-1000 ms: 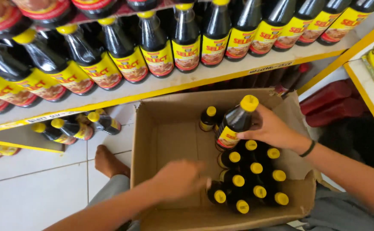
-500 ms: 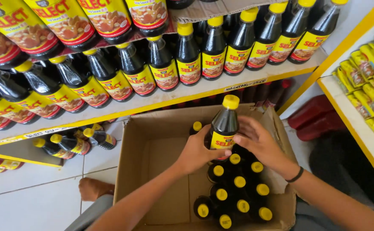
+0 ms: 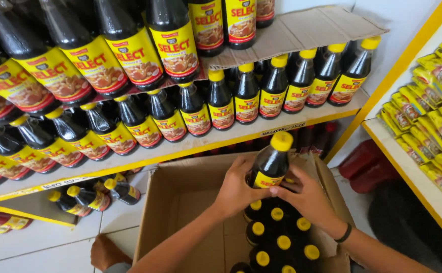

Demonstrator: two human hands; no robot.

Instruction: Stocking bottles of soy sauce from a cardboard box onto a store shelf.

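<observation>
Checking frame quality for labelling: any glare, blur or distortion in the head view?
Head view: sharp overall; small highlights on the dark glass yellow-capped bottle held by left hand and right hand; wide-angle bending of the yellow-edged shelf; brown cardboard box evenly lit.

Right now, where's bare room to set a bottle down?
Free: left half of the brown cardboard box floor, beside the packed yellow-capped bottles; corrugated cardboard sheet top right. Crowded: yellow-edged shelf, full of dark bottles.

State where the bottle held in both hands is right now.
In the head view, the dark yellow-capped bottle sits centre-right, gripped between the left hand and right hand, above the cardboard box, below the shelf.
</observation>
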